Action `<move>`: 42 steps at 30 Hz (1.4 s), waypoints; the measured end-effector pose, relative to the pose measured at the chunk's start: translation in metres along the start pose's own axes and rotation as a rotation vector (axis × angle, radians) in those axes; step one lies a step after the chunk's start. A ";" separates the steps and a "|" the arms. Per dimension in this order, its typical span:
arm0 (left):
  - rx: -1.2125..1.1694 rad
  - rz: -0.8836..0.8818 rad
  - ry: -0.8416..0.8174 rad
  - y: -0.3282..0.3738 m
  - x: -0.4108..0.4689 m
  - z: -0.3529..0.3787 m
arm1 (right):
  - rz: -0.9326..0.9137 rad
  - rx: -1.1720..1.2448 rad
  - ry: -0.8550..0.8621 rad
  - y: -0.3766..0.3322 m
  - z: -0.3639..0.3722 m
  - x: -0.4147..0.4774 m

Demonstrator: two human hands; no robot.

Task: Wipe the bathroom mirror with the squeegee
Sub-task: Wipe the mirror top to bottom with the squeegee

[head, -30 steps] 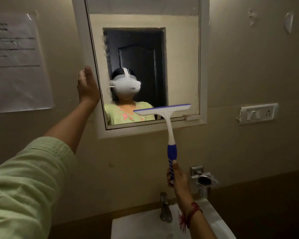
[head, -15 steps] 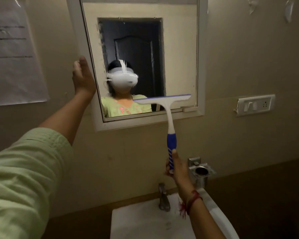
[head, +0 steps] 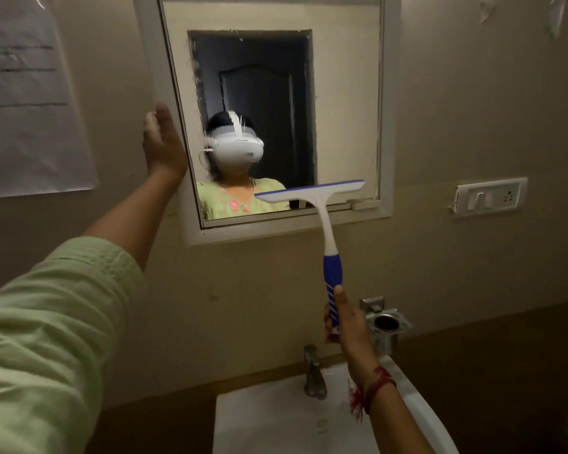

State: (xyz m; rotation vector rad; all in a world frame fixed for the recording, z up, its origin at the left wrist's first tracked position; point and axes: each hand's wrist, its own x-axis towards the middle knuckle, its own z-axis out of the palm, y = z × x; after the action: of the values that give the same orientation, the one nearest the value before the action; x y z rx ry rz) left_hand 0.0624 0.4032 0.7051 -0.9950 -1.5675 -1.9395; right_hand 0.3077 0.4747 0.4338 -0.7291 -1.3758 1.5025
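Observation:
A white-framed bathroom mirror (head: 345, 93) hangs on the beige wall; streaks of residue run down its left part. My right hand (head: 343, 317) grips the lower end of the blue-and-white squeegee (head: 325, 224), held upright. Its blade lies across the mirror's lower right part, close to the bottom frame. My left hand (head: 161, 142) rests flat against the mirror's left frame edge, fingers pointing up. A person wearing a white headset is reflected in the glass.
Below sits a white sink (head: 276, 424) with a metal tap (head: 313, 371). A metal cup holder (head: 386, 326) is fixed to the wall right of my right hand. A switch plate (head: 489, 196) is at right, a paper sheet (head: 23, 93) at left.
The squeegee blade stays near the mirror's bottom edge. The view has tilted down slightly, then back. My left hand remains on the frame.

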 end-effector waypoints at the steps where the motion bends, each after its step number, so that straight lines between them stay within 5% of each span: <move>1: 0.002 -0.004 0.002 -0.001 0.001 0.000 | -0.013 0.000 0.001 -0.005 0.000 0.002; 11: 0.020 -0.015 0.027 0.002 -0.002 0.002 | -0.001 0.055 0.059 0.007 -0.003 -0.027; 15: -0.007 -0.024 -0.021 -0.006 0.004 0.000 | -0.129 0.143 0.252 -0.010 -0.001 -0.037; 18: 0.018 -0.001 -0.013 -0.009 0.010 0.002 | -0.243 0.252 0.318 -0.055 0.003 -0.029; 27: 0.054 0.103 0.024 -0.011 0.007 0.002 | -0.612 0.108 0.003 -0.238 0.015 0.032; 42: 0.032 0.146 0.021 -0.013 0.005 0.000 | -0.740 0.035 0.185 -0.339 0.037 0.102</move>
State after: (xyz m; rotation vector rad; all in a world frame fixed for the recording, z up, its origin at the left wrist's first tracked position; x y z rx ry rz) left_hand 0.0500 0.4067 0.7007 -1.0415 -1.4675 -1.8145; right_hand 0.3175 0.5282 0.7861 -0.2677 -1.2757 0.8472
